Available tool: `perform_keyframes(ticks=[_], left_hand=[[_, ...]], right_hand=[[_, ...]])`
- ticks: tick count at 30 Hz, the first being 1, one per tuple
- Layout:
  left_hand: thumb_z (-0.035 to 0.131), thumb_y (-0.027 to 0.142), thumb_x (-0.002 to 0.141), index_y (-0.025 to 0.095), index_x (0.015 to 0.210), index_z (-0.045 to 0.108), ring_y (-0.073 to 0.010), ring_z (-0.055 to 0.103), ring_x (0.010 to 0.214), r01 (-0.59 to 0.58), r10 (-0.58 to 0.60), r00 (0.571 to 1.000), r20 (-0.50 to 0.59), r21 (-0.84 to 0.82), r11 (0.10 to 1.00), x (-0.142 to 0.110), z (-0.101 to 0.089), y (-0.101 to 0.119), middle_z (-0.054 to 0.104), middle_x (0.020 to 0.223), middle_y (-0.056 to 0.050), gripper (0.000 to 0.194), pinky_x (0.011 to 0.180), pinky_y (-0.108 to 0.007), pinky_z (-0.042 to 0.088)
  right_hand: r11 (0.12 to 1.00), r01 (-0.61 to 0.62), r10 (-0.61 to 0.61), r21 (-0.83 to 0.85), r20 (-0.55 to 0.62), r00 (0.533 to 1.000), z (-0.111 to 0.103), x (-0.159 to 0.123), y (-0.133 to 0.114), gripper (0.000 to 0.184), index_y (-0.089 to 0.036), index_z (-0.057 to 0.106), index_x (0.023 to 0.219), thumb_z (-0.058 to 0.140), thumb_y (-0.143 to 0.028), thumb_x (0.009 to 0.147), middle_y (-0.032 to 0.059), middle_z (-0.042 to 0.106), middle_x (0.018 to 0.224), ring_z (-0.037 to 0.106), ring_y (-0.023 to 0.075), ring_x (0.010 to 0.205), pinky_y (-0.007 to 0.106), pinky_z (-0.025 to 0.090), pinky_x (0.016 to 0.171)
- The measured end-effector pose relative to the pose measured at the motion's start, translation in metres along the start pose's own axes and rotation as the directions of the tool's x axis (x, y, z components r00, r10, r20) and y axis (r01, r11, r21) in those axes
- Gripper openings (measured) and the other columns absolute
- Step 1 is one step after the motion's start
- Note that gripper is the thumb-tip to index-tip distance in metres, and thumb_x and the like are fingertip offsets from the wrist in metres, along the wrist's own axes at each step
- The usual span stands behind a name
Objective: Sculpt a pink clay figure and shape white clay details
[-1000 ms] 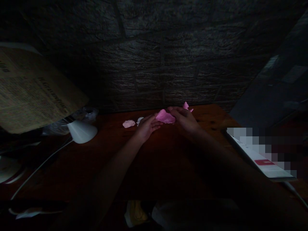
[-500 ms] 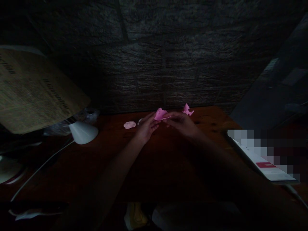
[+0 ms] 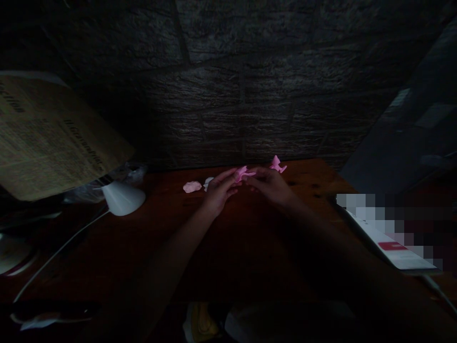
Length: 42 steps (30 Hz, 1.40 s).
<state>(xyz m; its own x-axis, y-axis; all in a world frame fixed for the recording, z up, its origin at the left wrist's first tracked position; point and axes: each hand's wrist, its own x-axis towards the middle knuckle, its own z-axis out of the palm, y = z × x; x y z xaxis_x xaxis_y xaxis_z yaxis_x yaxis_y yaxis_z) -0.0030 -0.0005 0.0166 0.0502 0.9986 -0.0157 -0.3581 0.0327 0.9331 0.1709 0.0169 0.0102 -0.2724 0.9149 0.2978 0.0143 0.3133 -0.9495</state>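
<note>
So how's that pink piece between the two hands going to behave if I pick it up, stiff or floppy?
Probably floppy: the pink piece looks thin and creased between the left hand and right hand. Its uneven shape makes rolling unlikely.

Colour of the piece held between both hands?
Bright pink, between the left hand and right hand; head view.

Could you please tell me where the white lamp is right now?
In the head view, the white cone-shaped lamp stands on the table at the left, just below the printed brown paper and left of the pale pink lump.
</note>
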Motion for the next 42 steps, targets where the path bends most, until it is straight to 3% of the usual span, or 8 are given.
perform_keyframes(ticks=[11, 16, 18, 21, 25, 31, 36, 42], left_hand=[[0.082, 0.03, 0.073, 0.022, 0.099, 0.077, -0.0137, 0.068, 0.076, -0.101, 0.099, 0.995, 0.018, 0.154, 0.983, -0.003, 0.002, -0.002, 0.075, 0.087, -0.003, 0.028, 0.063, -0.023, 0.049], [0.078, 0.035, 0.08, 0.02, 0.087, 0.075, -0.0104, 0.055, 0.061, -0.226, 0.28, 0.949, -0.143, 0.309, 0.924, 0.003, -0.004, -0.006, 0.066, 0.071, 0.0, 0.016, 0.056, -0.023, 0.041], [0.079, 0.041, 0.079, 0.02, 0.075, 0.071, -0.0091, 0.047, 0.055, -0.251, 0.323, 0.934, -0.156, 0.358, 0.899, 0.005, -0.006, -0.008, 0.058, 0.061, 0.003, 0.023, 0.052, -0.023, 0.035], [0.08, 0.053, 0.075, 0.019, 0.063, 0.065, -0.0074, 0.038, 0.049, -0.204, 0.249, 0.964, -0.092, 0.341, 0.918, 0.002, -0.004, -0.009, 0.048, 0.053, 0.004, 0.039, 0.046, -0.023, 0.026], [0.082, 0.059, 0.069, 0.018, 0.066, 0.069, -0.0061, 0.033, 0.046, -0.145, 0.164, 0.985, -0.058, 0.245, 0.959, -0.002, 0.002, -0.01, 0.045, 0.053, 0.005, 0.043, 0.044, -0.022, 0.022], [0.081, 0.036, 0.077, 0.022, 0.078, 0.073, -0.0118, 0.054, 0.063, -0.33, 0.404, 0.895, -0.188, 0.33, 0.884, 0.002, -0.002, -0.009, 0.064, 0.069, 0.001, 0.016, 0.058, -0.023, 0.04], [0.077, 0.034, 0.08, 0.021, 0.084, 0.077, -0.0118, 0.052, 0.057, -0.275, 0.31, 0.949, -0.051, 0.341, 0.899, 0.001, -0.003, -0.007, 0.063, 0.063, 0.001, 0.013, 0.054, -0.024, 0.038], [0.078, 0.035, 0.078, 0.021, 0.089, 0.076, -0.0107, 0.053, 0.055, -0.245, 0.264, 0.964, -0.022, 0.306, 0.92, 0.0, 0.0, -0.007, 0.069, 0.069, -0.001, 0.018, 0.051, -0.023, 0.037]], right_hand=[[0.998, -0.053, 0.051, 0.034, 0.053, 0.997, 0.0, -0.001, -0.003, 0.034, -0.022, 0.078, 0.096, 0.082, -0.049, 0.075, 0.0018, 0.071, 0.074, 0.061, 0.0136, 0.065, 0.027, 0.05, 0.058], [0.998, -0.064, 0.064, -0.003, 0.039, 0.997, -0.001, -0.002, -0.008, 0.034, -0.022, 0.078, 0.097, 0.079, -0.049, 0.077, 0.0039, 0.072, 0.08, 0.062, 0.0146, 0.067, 0.029, 0.052, 0.06], [0.998, -0.064, 0.064, -0.011, 0.017, 0.998, -0.001, -0.003, -0.008, 0.035, -0.021, 0.078, 0.098, 0.078, -0.049, 0.078, 0.0037, 0.072, 0.078, 0.061, 0.0142, 0.065, 0.029, 0.051, 0.059], [0.998, -0.055, 0.055, 0.0, -0.001, 0.998, -0.001, -0.002, -0.007, 0.035, -0.021, 0.077, 0.097, 0.079, -0.05, 0.077, 0.0032, 0.071, 0.076, 0.06, 0.0139, 0.063, 0.028, 0.05, 0.057], [0.999, -0.044, 0.045, 0.017, -0.032, 0.998, 0.0, 0.0, -0.003, 0.035, -0.023, 0.076, 0.097, 0.077, -0.052, 0.078, 0.003, 0.071, 0.077, 0.06, 0.0145, 0.065, 0.027, 0.047, 0.055], [0.999, -0.054, 0.054, 0.001, -0.008, 0.999, 0.0, -0.001, -0.003, 0.032, -0.023, 0.076, 0.095, 0.078, -0.05, 0.078, 0.0037, 0.072, 0.079, 0.061, 0.0147, 0.066, 0.028, 0.048, 0.057], [1.0, -0.025, 0.024, 0.015, 0.052, 0.998, -0.001, -0.002, -0.004, 0.033, -0.023, 0.075, 0.093, 0.078, -0.052, 0.077, 0.0027, 0.073, 0.08, 0.061, 0.0139, 0.064, 0.028, 0.05, 0.058], [0.999, 0.047, -0.047, 0.016, -0.03, 0.998, 0.001, -0.001, -0.007, 0.035, -0.023, 0.068, 0.099, 0.078, -0.049, 0.078, 0.0032, 0.072, 0.086, 0.063, 0.0149, 0.068, 0.03, 0.053, 0.061]])
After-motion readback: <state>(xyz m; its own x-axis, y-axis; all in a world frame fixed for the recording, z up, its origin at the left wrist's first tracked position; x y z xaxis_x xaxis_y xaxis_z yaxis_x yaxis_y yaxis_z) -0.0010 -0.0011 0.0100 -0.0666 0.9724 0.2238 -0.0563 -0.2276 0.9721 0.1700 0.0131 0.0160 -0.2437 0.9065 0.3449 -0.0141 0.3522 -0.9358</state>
